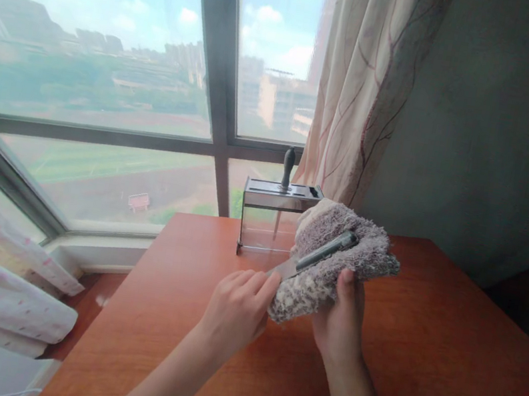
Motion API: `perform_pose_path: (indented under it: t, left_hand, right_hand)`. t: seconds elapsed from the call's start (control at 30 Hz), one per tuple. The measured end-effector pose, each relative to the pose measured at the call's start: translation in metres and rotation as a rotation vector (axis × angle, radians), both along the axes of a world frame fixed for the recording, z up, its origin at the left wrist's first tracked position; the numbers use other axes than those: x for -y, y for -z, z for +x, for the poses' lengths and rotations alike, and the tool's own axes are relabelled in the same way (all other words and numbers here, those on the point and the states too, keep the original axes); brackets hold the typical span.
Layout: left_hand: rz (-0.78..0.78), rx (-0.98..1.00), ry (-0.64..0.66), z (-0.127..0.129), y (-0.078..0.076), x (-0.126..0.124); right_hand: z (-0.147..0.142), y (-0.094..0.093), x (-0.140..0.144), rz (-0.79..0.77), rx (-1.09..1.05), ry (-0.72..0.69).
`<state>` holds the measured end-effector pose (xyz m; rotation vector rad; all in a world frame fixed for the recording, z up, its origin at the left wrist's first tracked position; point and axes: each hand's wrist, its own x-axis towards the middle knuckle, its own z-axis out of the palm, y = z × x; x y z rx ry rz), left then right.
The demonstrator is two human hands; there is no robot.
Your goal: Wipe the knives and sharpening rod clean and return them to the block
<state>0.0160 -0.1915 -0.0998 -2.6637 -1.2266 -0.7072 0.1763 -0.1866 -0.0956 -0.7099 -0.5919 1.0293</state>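
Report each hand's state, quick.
Left hand: pinching the blade end of a grey-handled knife.
Right hand: gripping the fluffy grey-brown towel under it.

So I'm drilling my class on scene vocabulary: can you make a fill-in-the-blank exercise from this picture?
1. The right hand holds a fluffy ____ under the knife.
2. The left hand pinches the knife's ____.
3. The knife block stands on the ____, near the window.
4. One dark ____ sticks up out of the knife block.

Missing words: towel; blade; table; handle
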Motion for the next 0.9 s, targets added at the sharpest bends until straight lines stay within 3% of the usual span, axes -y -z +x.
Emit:
perform_pose_path:
  t: [0.3, 0.4, 0.5, 0.53, 0.6, 0.67, 0.73, 0.83, 0.9]
  left_hand:
    - [0.026, -0.027, -0.028, 0.010, 0.002, 0.005]
    - [0.051, 0.099, 0.002, 0.012, 0.007, 0.018]
    - [0.054, 0.363, 0.161, 0.012, 0.019, 0.039]
    - [-0.029, 0.467, 0.247, 0.013, 0.024, 0.046]
    - [-0.379, 0.657, 0.315, 0.017, 0.036, 0.056]
    - [-0.824, 0.887, 0.252, 0.024, 0.047, 0.058]
    - [-1.173, 1.269, 0.215, 0.031, 0.053, 0.051]
    - [-1.360, 1.778, 0.207, 0.038, 0.052, 0.036]
    - [-1.373, 1.955, 0.167, 0.038, 0.048, 0.028]
  right_hand:
    - [-0.009, -0.009, -0.007, -0.066, 0.050, 0.249]
    - [-0.007, -0.008, -0.007, -0.050, 0.003, 0.256]
    - [-0.001, -0.005, -0.008, -0.028, -0.029, 0.227]
    - [0.002, -0.004, -0.009, -0.017, -0.037, 0.215]
    - [0.008, -0.003, -0.010, -0.005, -0.057, 0.195]
    - [0.012, 0.000, -0.011, -0.021, -0.079, 0.178]
    - [0.013, 0.003, -0.010, -0.056, -0.101, 0.149]
    - [0.010, 0.012, -0.008, -0.096, -0.155, 0.100]
    - [0.006, 0.018, -0.005, -0.113, -0.195, 0.073]
